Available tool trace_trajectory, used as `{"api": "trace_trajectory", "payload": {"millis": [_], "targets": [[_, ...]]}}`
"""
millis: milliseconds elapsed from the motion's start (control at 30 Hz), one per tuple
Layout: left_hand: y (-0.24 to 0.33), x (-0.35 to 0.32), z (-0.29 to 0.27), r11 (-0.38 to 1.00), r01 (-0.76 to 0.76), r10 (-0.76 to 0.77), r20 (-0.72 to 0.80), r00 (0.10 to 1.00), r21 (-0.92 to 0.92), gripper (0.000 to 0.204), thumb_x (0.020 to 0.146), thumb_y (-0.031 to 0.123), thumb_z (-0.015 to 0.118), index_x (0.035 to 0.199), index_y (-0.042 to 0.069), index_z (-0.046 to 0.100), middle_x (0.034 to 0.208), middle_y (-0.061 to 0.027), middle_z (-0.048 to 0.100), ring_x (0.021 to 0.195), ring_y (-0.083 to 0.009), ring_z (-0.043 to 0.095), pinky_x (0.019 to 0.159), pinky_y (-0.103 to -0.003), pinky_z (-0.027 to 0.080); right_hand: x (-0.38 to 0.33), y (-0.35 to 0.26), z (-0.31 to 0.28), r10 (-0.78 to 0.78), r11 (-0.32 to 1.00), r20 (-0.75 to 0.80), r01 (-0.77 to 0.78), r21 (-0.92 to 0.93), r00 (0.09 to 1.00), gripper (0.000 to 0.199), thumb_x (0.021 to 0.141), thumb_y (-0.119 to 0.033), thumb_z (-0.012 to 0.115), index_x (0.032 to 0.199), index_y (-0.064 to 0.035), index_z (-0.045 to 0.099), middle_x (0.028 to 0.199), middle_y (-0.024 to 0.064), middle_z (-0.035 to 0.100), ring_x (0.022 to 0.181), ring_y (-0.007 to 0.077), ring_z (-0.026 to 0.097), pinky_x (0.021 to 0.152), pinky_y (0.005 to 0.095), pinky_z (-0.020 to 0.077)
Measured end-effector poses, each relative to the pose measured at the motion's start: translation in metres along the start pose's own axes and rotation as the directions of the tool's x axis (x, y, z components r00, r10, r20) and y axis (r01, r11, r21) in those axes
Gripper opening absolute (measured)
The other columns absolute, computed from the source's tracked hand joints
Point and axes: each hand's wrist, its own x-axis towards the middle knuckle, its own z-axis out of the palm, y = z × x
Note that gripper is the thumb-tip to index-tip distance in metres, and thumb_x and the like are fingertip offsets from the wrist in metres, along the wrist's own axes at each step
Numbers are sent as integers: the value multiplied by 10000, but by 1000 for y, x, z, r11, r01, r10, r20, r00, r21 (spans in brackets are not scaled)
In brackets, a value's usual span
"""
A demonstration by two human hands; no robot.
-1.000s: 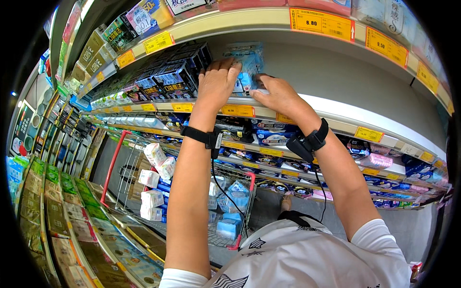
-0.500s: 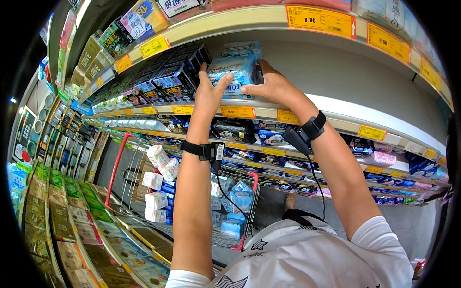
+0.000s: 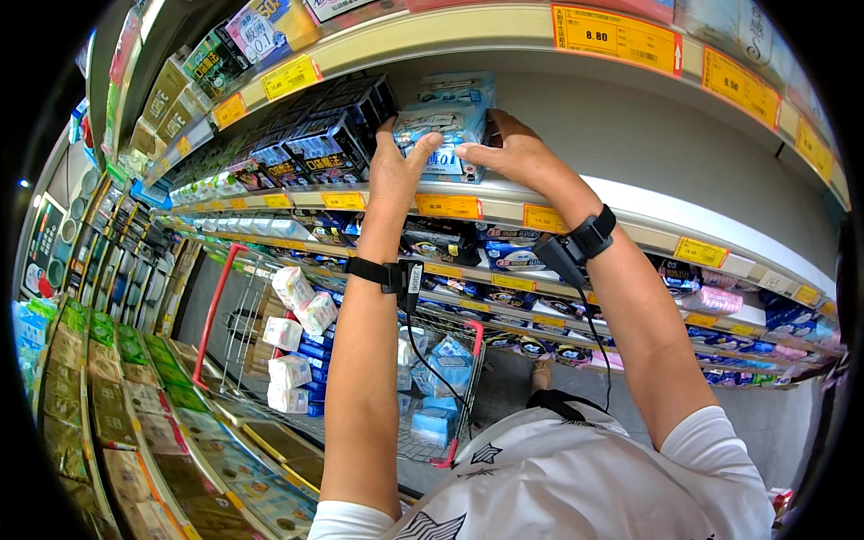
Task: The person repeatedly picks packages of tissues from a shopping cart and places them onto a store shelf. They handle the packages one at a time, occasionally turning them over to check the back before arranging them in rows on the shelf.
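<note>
A stack of light-blue plastic-wrapped packs sits on the upper shelf, near its front edge. My left hand presses against the left side of the front pack, its thumb across the front face. From the right, my right hand holds the same pack, thumb on the front and fingers round the side, partly hidden. Dark printed boxes stand in rows close by my left hand. Each of my wrists wears a black strap with a small device and cable.
Below, a wire shopping cart with red handles holds white packs and light-blue packs. Lower shelves carry dark and blue packages. Yellow price tags line the shelf edges. Green and brown packs fill a display at left.
Both hands stay on the light-blue pack with almost the same grip. The pack and hands have shifted only very slightly in view.
</note>
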Motion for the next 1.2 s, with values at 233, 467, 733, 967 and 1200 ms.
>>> {"api": "trace_trajectory", "payload": {"millis": [233, 467, 733, 967, 1200], "targets": [[9, -42, -19, 979, -112, 91, -127, 988, -171, 856, 934, 492, 687, 1473, -79, 346, 1429, -338, 454, 1364, -397, 464, 1111, -444, 400, -26, -19, -11, -138, 981, -212, 103, -166, 968, 811, 828, -513, 744, 1375, 33, 500, 1309, 297, 584, 1226, 391, 589, 1046, 422, 466], [-51, -168, -67, 960, 91, -141, -179, 974, -264, 557, 991, 286, 661, 1380, -62, 466, 1306, -223, 585, 1175, -263, 602, 1004, -361, 487, -119, -40, 27, -365, 881, -268, 424, 210, 891, 367, 940, -113, 663, 1277, 4, 577, 1146, 127, 687, 1050, 186, 659, 950, 316, 510], [-194, -333, -46, 764, 640, -640, 23, 768, -83, 497, 916, 370, 733, 1152, -54, 625, 1012, -148, 704, 922, -229, 663, 823, -354, 527, -211, 34, 131, 79, 873, 386, -251, 418, 919, 364, 962, -134, 641, 1281, 9, 540, 958, 42, 681, 861, 91, 625, 800, 262, 513], [-259, -407, 17, 536, 768, -844, 196, 499, 352, 778, 880, 546, 707, 1276, -109, 569, 1209, -284, 655, 1165, -348, 635, 964, -396, 501, -237, 79, 163, 259, 805, 573, -501, 316, 777, 393, 936, -147, 650, 1279, 2, 530, 892, 75, 677, 811, 121, 645, 768, 269, 516], [-295, -432, 71, 76, 986, -963, 267, 33, 152, 1383, 713, 788, 693, 1511, -173, 100, 1533, -370, 311, 1414, -458, 383, 1106, -512, 361, -228, 89, 156, 341, 735, 640, -620, 275, 688, 425, 951, -148, 628, 1314, 30, 498, 906, 87, 665, 842, 150, 666, 782, 280, 531]]}}
